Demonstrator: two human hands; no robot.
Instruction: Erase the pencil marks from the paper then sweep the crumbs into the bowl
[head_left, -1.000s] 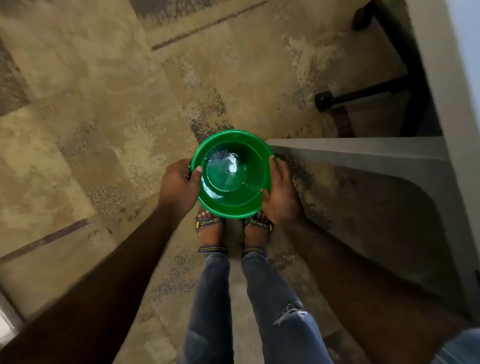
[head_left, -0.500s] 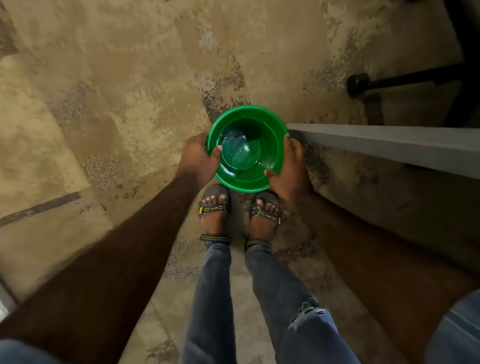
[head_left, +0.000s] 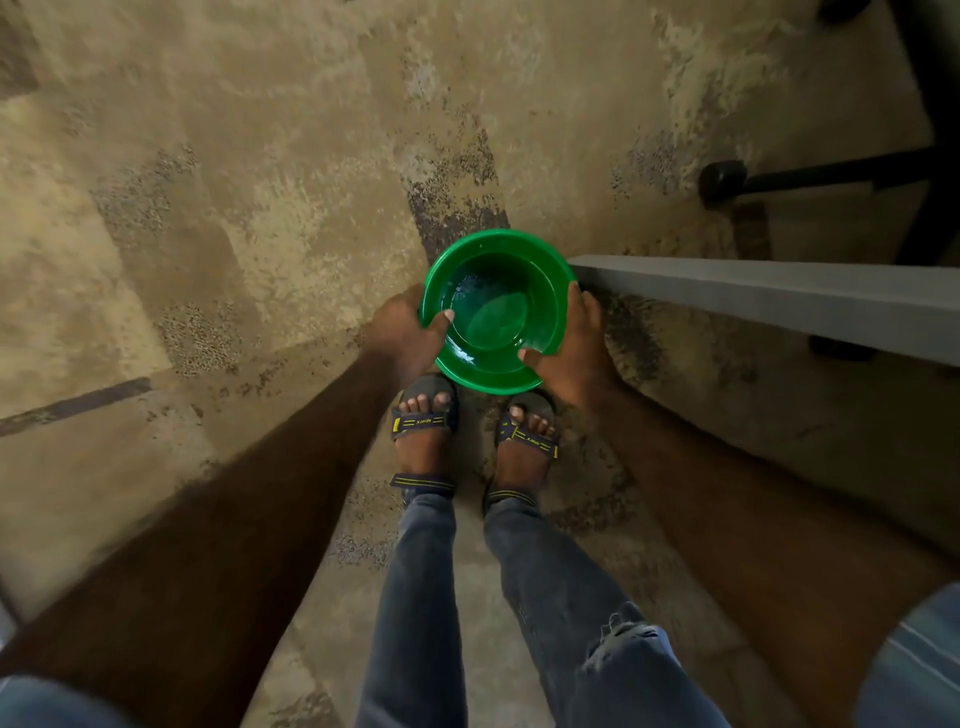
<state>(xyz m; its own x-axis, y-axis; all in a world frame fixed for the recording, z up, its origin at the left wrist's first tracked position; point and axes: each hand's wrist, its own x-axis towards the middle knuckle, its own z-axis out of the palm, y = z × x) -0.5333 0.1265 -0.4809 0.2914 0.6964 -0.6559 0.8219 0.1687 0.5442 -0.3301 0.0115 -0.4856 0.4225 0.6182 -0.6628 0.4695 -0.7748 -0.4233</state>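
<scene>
While both hands (head_left: 402, 332) grip it, bowl (head_left: 496, 312) — beside ledge (head_left: 769, 296).

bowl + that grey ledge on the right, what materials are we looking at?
Green bowl: looks like glossy moulded plastic, judging by the uniform colour, thin rolled rim and bright highlights inside. Grey ledge: matte, flat and even-toned with a crisp edge, probably painted or laminated board, though the picture cannot settle which.
</scene>
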